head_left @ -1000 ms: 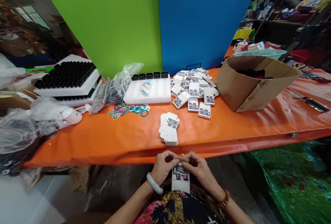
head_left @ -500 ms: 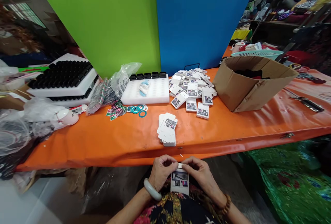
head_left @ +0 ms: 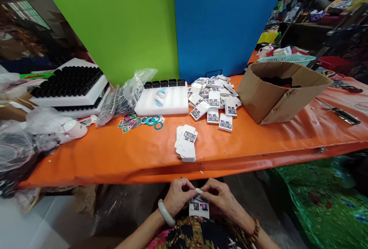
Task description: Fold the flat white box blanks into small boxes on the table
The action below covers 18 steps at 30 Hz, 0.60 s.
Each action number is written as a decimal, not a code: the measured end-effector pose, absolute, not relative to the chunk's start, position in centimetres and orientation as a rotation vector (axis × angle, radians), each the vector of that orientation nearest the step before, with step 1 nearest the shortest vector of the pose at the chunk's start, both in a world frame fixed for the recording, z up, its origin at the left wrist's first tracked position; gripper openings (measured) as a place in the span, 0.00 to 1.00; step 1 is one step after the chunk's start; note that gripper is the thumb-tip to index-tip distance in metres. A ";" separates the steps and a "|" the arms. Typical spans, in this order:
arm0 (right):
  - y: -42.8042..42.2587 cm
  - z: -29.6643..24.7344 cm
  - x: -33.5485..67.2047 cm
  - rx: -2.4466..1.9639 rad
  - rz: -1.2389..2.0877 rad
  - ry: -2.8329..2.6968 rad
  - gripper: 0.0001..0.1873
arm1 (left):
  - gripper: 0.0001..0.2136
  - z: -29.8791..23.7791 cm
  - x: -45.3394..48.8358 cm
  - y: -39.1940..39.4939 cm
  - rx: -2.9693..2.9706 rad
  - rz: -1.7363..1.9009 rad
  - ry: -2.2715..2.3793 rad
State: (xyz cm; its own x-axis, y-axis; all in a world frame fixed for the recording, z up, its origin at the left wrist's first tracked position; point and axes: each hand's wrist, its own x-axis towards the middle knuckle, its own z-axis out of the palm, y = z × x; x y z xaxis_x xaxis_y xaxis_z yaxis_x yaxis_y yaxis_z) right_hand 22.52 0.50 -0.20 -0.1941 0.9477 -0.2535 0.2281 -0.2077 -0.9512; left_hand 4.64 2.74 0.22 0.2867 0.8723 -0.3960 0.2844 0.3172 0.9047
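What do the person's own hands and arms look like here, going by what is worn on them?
The left hand is ungloved, with a smooth, pale bangle round the wrist. The right hand is ungloved too, with a bracelet of round brown beads at the wrist. No sleeves show on the forearms in view.

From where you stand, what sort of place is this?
Probably a small workshop or packing area. A long table under a shiny orange sheet holds a loose heap of small white printed boxes and a flat white foam block with a row of black pieces along its far edge.
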 end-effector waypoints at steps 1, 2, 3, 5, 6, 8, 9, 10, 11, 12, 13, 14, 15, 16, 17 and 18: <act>0.8 0.1 22.6 -1.435 1.470 -1.433 0.11 | 0.09 0.3 4.8 2.8 1.266 0.568 1.273; 1.2 0.3 22.8 -1.428 1.497 -1.448 0.11 | 0.09 0.6 5.1 3.0 1.312 0.580 1.280; 1.9 0.7 23.1 -1.408 1.527 -1.459 0.11 | 0.09 0.9 5.3 3.3 1.367 0.607 1.282; 3.9 1.4 24.3 -1.351 1.538 -1.469 0.12 | 0.07 1.7 5.7 4.6 1.478 0.709 1.257; 5.2 1.8 25.2 -1.333 1.501 -1.455 0.13 | 0.06 2.1 5.8 5.4 1.514 0.779 1.238; 8.3 2.9 27.1 -1.329 1.268 -1.324 0.15 | 0.09 2.7 5.9 7.5 1.562 0.908 1.238; 9.9 3.4 28.0 -1.331 1.102 -1.184 0.16 | 0.10 2.8 5.8 8.5 1.602 0.970 1.291; 11.4 4.0 28.8 -1.313 0.899 -0.990 0.18 | 0.10 2.7 5.8 9.5 1.664 1.008 1.353; 12.8 4.4 29.2 -1.290 0.743 -0.834 0.20 | 0.10 2.5 5.6 10.3 1.732 1.026 1.421; 14.0 4.8 29.4 -1.278 0.650 -0.745 0.22 | 0.10 2.2 5.5 11.0 1.802 1.020 1.481; 15.0 5.0 29.2 -1.286 0.605 -0.725 0.23 | 0.11 1.9 5.5 11.5 1.878 0.992 1.528; 15.8 5.0 28.6 -1.323 0.610 -0.793 0.23 | 0.12 1.4 5.5 11.9 1.951 0.954 1.561; 16.4 4.9 27.8 -1.388 0.639 -0.951 0.21 | 0.13 1.0 5.5 12.1 2.020 0.911 1.583; 16.8 4.7 26.7 -1.464 0.666 -1.159 0.18 | 0.13 0.5 5.6 12.1 2.084 0.870 1.599; 17.1 4.4 25.6 -1.531 0.681 -1.374 0.15 | 0.14 0.1 5.7 12.1 2.139 0.836 1.610; 17.3 4.1 24.3 -1.581 0.686 -1.565 0.12 | 0.15 -0.3 5.8 12.1 2.184 0.807 1.616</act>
